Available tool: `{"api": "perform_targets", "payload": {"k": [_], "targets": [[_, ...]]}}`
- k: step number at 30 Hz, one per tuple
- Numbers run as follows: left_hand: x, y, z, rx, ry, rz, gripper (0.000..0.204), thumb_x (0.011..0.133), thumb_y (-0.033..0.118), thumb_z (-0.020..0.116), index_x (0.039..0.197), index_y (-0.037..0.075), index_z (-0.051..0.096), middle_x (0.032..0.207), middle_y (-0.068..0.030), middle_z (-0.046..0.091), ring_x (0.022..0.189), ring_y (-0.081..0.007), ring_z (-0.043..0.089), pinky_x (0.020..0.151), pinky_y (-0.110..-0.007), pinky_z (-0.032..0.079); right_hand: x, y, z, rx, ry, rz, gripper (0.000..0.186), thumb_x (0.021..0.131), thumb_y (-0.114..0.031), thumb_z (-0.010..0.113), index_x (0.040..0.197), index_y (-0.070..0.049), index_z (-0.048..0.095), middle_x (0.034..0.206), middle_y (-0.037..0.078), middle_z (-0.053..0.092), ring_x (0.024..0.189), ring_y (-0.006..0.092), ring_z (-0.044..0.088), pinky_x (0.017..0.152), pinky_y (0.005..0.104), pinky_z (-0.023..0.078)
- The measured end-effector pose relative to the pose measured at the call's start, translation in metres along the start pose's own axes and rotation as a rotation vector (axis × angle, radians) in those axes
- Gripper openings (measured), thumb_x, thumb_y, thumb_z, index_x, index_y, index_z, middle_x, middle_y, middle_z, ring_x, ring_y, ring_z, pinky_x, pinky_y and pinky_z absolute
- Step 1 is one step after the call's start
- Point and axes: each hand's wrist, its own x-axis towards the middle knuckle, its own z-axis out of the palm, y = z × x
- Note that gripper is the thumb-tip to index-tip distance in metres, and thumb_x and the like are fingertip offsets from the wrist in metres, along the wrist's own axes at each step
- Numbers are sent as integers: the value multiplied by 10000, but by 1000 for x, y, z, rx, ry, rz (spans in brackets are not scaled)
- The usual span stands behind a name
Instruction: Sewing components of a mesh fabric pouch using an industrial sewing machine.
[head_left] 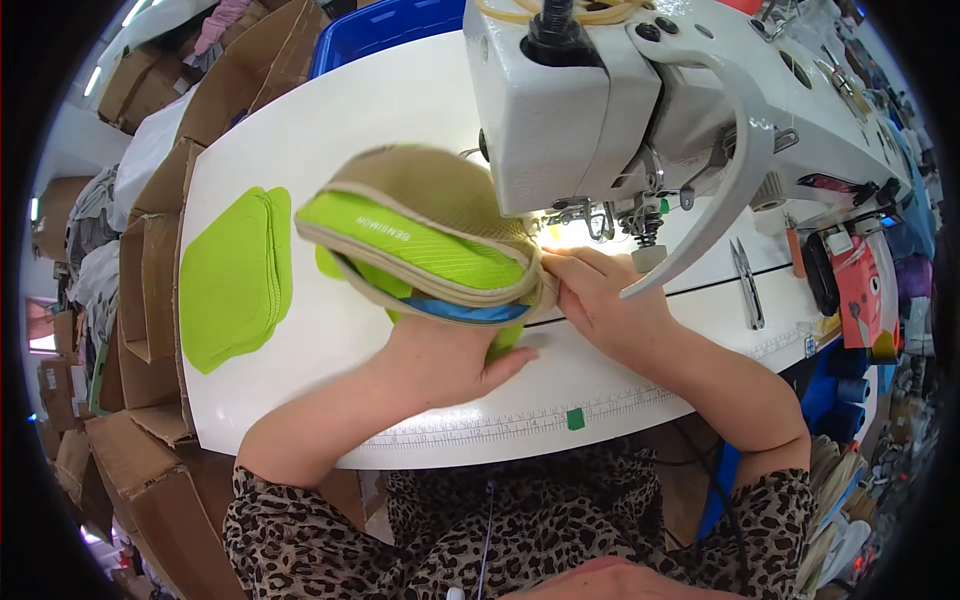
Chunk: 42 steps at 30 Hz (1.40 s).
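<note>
1. bag (425,250), green and beige, is tilting up over the white table (390,95); its right end is sitting just beside the foot of the sewing machine (545,130).
2. right hand (612,300) is resting its fingertips, bunched together, on the bag's right edge; thumb is hiding, so i'm not seeing if it's a true pinch.
3. left hand (445,358) is reaching under the bag, thumb sticking out apart from the palm; fingers are hiding, can't tell the grip.
4. done, my read: bag is already holding a formed shape, beige edging is following the green face, blue lining (470,310) is showing through the gap.
5. left, my read: right-end seam is needing stitches; can't confirm, stitch point is glaring.
6. green panels (228,285) are lying flat at table left, looking unsewn.
7. snips (745,283) are lying right, untouched.
</note>
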Motion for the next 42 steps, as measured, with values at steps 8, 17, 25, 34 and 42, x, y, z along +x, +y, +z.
{"api": "perform_targets", "payload": {"k": [8,17,25,34,42], "targets": [[-2,0,-1,-53,-128,-44,592,899,387,689,1405,124,530,1387,-201,507,1279,-403,487,1078,-521,388,-1,2,11,-104,138,-122,216,829,-184,674,1006,-63,645,911,-1,644,669,124,656,452,288,473],[-1,-1,0,-84,-128,-64,533,928,369,658,1382,110,553,1364,-194,525,1245,-394,506,1062,-508,400,0,5,5,-85,130,-143,205,812,-187,700,968,-64,651,926,10,617,649,151,636,466,284,478],[0,0,-3,-107,-137,-72,498,935,377,647,1354,122,562,1331,-191,537,1220,-397,520,1033,-512,423,0,0,-2,5,6,-79,292,793,-32,737,1073,-18,653,1057,97,668,835,273,700,691,364,573],[3,3,4,-135,-174,-82,538,945,379,638,1427,170,523,1313,-184,543,1196,-392,530,1027,-512,421,5,12,4,-38,151,-155,249,785,-194,740,975,-71,636,883,1,607,684,177,644,521,299,505],[1,8,0,-55,-144,-61,694,921,437,661,1511,152,429,1379,-228,511,1290,-420,490,1083,-520,384,2,11,10,-74,164,-121,208,791,-200,731,915,-68,626,898,15,611,648,176,641,512,306,508]]}}
